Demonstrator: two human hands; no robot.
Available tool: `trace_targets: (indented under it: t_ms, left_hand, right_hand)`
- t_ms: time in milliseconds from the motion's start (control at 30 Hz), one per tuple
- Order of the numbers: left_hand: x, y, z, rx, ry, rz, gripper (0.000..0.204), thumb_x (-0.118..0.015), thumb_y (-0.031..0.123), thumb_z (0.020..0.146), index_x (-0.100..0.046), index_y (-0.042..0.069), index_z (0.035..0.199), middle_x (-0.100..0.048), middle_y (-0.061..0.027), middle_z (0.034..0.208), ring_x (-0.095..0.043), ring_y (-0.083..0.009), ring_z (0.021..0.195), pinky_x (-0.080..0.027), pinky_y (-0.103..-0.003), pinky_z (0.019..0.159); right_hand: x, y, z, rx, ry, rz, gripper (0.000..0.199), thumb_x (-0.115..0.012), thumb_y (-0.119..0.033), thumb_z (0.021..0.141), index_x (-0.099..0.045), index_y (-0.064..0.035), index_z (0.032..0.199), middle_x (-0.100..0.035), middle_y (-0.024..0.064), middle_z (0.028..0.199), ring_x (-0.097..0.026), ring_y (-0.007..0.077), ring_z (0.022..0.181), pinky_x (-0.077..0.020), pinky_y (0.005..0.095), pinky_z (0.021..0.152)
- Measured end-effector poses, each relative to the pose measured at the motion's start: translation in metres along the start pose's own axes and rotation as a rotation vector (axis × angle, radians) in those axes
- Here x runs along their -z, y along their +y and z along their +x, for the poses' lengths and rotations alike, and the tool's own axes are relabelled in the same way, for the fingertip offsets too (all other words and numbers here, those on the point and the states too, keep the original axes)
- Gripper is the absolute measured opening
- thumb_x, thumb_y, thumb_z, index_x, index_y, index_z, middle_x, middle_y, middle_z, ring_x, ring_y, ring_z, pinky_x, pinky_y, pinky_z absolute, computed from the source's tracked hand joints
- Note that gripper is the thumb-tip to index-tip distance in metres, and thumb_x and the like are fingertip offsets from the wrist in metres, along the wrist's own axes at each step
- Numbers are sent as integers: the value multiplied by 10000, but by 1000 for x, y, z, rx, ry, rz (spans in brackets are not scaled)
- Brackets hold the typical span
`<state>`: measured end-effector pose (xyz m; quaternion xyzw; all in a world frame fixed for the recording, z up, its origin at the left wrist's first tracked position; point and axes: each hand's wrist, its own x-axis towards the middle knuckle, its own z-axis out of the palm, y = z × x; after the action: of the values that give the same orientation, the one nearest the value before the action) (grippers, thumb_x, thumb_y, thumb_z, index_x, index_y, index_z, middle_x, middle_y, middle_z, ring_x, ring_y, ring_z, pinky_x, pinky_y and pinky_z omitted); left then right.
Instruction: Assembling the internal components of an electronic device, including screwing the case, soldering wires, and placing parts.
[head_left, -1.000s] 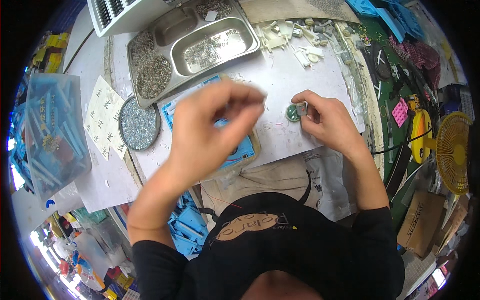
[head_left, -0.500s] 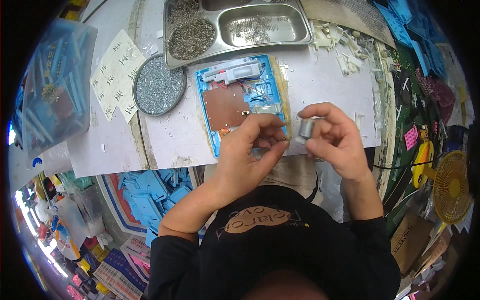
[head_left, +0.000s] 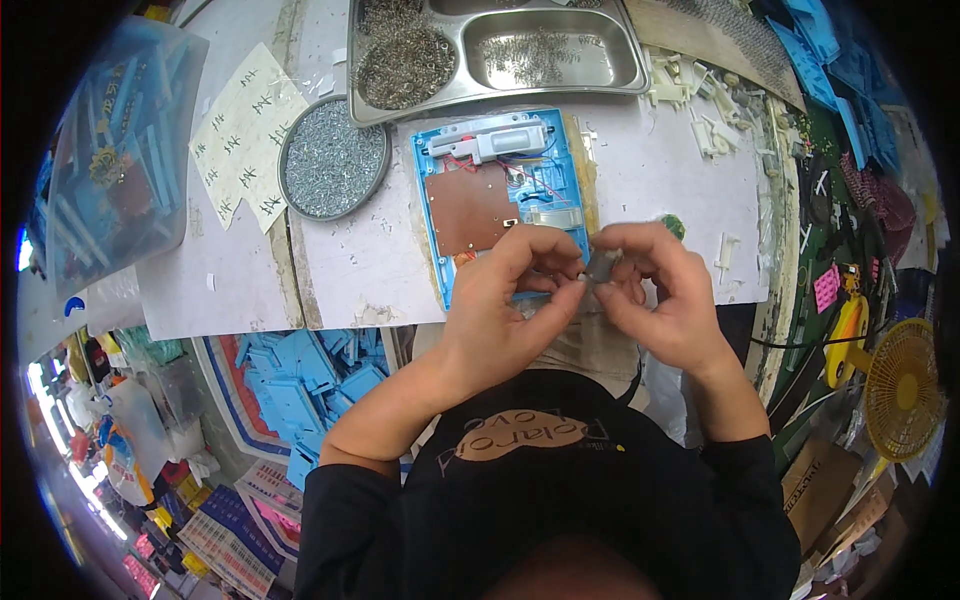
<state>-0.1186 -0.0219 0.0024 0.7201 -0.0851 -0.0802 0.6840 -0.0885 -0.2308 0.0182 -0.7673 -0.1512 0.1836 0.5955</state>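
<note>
Black long sleeves pushed up, tan chest patch

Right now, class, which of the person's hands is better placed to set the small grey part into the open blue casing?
Probably the left hand: it already overlaps the blue casing's lower edge. The right hand sits beside the casing. Both pinch the small grey part.

A round dish of small silver screws (head_left: pixel 333 158) is sitting up and to the left of the hands, touching a steel divided tray (head_left: pixel 497 48) of springs and small metal bits lying straight beyond them. A paper sheet with handwritten marks (head_left: pixel 243 135) is lying further left, beside a clear bag of blue parts (head_left: pixel 112 140). Loose white plastic pieces (head_left: pixel 715 118) are lying scattered beyond the hands to the right. Blue plastic shells (head_left: pixel 305 380) are piling up below and left; a yellow fan (head_left: pixel 903 390) is standing far right.
</note>
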Motion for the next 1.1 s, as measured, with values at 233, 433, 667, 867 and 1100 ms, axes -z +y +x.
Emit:
trace_targets:
  t_ms: [233,433,667,867,1100]
  left_hand:
    - [1,-2,1,-334,120,336,251,-732,-65,834,-637,23,1049,-690,-105,911,-715,-244,832,-563,-323,701]
    - [-2,-10,-2,-354,167,128,223,-736,-80,826,-652,-2,1018,-716,-131,956,-714,-252,809,-574,-327,723]
    - [3,-3,-2,-210,60,9,188,-723,-89,835,-632,-18,983,-695,-161,1018,-699,-259,901,-581,-333,796]
    - [14,2,3,-325,-48,279,243,-735,-72,800,-614,16,992,-634,-157,1079,-628,-316,995,-506,-380,871]
    - [13,-7,1,-410,52,299,242,-779,-59,763,-658,20,957,-618,-148,1080,-634,-274,942,-522,-345,810]
  right_hand:
    - [13,0,15,569,46,-424,459,-797,20,692,-670,-51,1128,-689,105,956,-664,264,742,-532,333,630]
    - [16,-2,13,739,53,-427,480,-828,12,638,-672,-44,1088,-693,110,985,-678,284,781,-542,347,617]
    - [11,-2,11,808,81,-443,436,-827,-6,621,-692,-34,1034,-693,108,953,-679,271,783,-563,336,616]
    - [15,-1,10,863,-1,-478,330,-775,-42,675,-703,-8,995,-687,127,936,-683,287,794,-569,336,596]
    - [13,5,12,900,18,-433,318,-764,-52,688,-696,7,993,-689,144,958,-685,295,799,-576,337,601]
